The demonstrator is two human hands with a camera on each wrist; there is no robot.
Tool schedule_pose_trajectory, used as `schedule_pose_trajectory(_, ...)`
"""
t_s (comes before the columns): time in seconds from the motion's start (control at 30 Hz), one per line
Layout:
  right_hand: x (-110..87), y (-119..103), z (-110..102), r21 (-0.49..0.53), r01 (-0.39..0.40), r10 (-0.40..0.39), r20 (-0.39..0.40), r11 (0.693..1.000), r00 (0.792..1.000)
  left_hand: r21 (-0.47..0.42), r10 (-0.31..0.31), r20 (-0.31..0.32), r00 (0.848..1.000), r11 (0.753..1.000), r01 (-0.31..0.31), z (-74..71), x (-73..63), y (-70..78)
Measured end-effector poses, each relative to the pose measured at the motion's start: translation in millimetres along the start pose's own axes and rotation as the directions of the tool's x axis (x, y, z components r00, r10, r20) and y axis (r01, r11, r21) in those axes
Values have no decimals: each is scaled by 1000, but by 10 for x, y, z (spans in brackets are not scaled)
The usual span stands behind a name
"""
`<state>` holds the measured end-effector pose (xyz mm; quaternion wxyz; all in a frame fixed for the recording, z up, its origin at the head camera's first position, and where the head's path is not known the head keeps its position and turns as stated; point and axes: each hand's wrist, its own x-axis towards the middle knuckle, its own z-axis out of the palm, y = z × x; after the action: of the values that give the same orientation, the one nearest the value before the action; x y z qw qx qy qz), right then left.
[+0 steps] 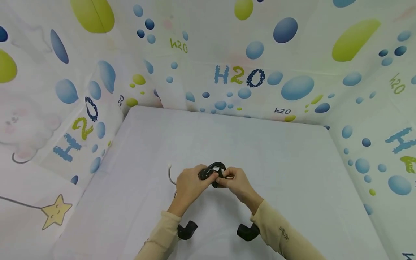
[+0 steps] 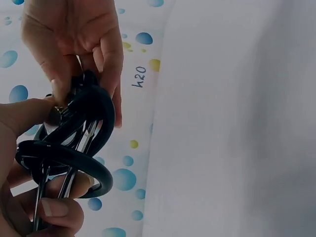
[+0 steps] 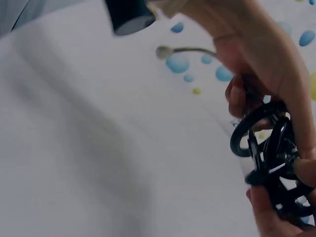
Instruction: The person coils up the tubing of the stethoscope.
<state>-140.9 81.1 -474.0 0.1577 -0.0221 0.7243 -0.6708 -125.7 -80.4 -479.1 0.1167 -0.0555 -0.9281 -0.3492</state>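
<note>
A stethoscope with looped black tubing (image 1: 218,164) is held up between both hands over the white table. My left hand (image 1: 190,183) grips the bundle, its fingers curled around the metal ear tubes (image 2: 68,182) and the tubing beside them. A pale ear tip (image 3: 164,52) sticks out behind that hand on a thin bent metal tube (image 1: 170,176). On the other side, my right hand (image 1: 238,183) pinches the far end of the black loops (image 2: 98,116) between thumb and fingers. That pinched part is mostly hidden by the fingers.
Below sits a white table surface (image 1: 292,162), bordered by printed walls (image 1: 208,47) with blue and green drops. Black curved pieces (image 1: 187,230) jut out by both wrists. Both forearms wear cream sleeves (image 1: 282,231).
</note>
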Motion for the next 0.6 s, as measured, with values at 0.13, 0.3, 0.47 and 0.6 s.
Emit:
schedule_pose_trajectory(0.13,0,-54,-63,175,-93,79,82,980,993,24,38,-22,999,999,-37,4,-4,10)
schedule_pose_trajectory(0.3,-30,-115,-40,48,45,-44,-11,998,999,33,93,-106,990,995,-90,22,26,62)
schedule_pose_trajectory(0.47,-121,-82,74,-252,183,-222,-138,950,965,38,103,-155,983,994,-98,71,6,80)
schedule_pose_trajectory(0.6,-172,-7,178,-354,238,-317,-186,905,930,47,87,-177,980,996,-80,127,-21,62)
